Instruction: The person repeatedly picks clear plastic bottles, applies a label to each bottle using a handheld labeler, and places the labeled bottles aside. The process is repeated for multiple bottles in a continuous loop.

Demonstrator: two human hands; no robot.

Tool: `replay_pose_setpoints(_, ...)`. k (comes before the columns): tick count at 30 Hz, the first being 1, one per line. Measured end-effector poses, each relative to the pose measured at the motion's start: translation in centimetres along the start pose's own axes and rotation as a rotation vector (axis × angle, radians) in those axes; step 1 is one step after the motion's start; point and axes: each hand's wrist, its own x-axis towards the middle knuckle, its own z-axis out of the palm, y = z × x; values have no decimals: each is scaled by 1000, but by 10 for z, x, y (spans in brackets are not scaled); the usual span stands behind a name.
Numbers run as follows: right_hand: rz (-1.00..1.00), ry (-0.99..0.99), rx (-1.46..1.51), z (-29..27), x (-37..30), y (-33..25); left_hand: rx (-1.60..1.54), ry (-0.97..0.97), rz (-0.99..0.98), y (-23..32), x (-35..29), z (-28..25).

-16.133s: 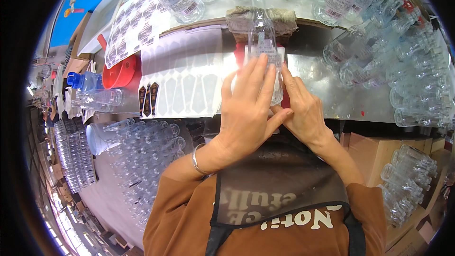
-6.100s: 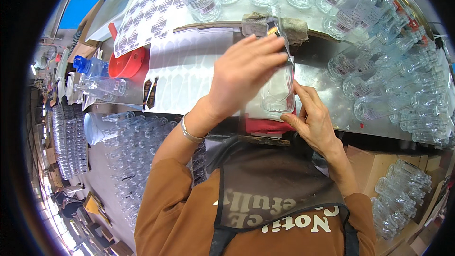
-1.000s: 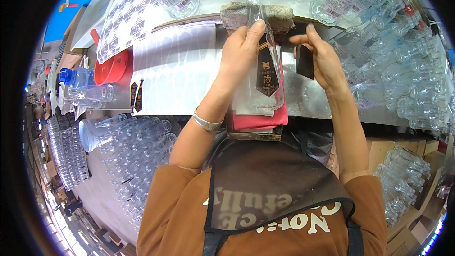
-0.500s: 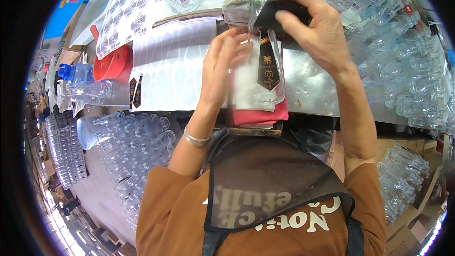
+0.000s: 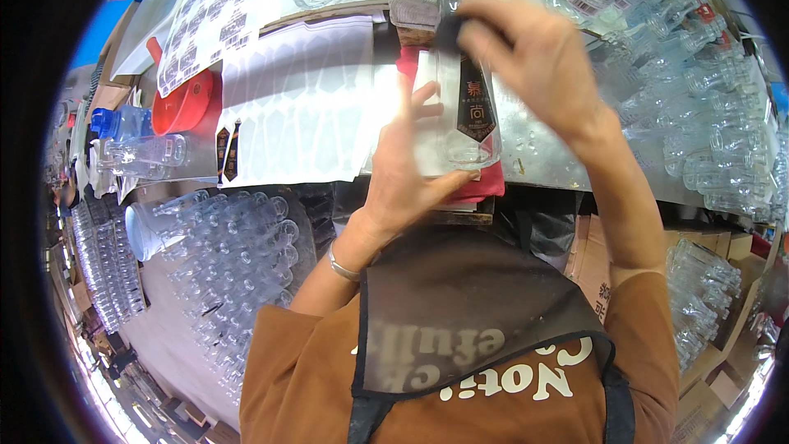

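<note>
A clear glass bottle (image 5: 470,156) lies with its base toward me and its neck away, on a pink cloth (image 5: 491,185) with white sheets. Along its upper side runs a long, pointed black label (image 5: 475,105) with gold marks. My right hand (image 5: 538,62), smeared by motion, pinches a black flat piece (image 5: 448,35) at the bottle's shoulder. At the bottle's left is my left hand (image 5: 401,177), thumb stretched out by the base and fingers apart, holding nothing. A folded grey cloth (image 5: 415,4) rests beside the neck.
A mostly bare label backing sheet (image 5: 296,107) lies at the left, two black labels (image 5: 228,152) at its corner. Beyond it are a red dish with a handle (image 5: 182,107) and a printed sticker sheet (image 5: 218,20). Clear bottles (image 5: 723,136) crowd the right; more (image 5: 234,263) stand lower left.
My right hand has moved slightly left and down with the black piece, now seen edge-on. My left hand has dropped toward the bottle's base, its thumb out. The bottle appears slightly straighter.
</note>
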Motion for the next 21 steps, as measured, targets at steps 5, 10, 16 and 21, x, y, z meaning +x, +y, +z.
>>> replay_pose_setpoints(5, -212, -183, 190, -2, -46, -30, -51, -14, -28, -3, 1, -2)
replay_pose_setpoints(10, 23, -12, 183, -5, -14, 7, -37, -62, -37, 2, 0, -7)
replay_pose_setpoints(16, -221, -145, 363, -2, -71, -18, -109, -113, -104, -7, -3, -9)
replay_pose_setpoints(21, 51, 95, 255, -4, -32, 23, -103, -129, -127, -2, -1, -9)
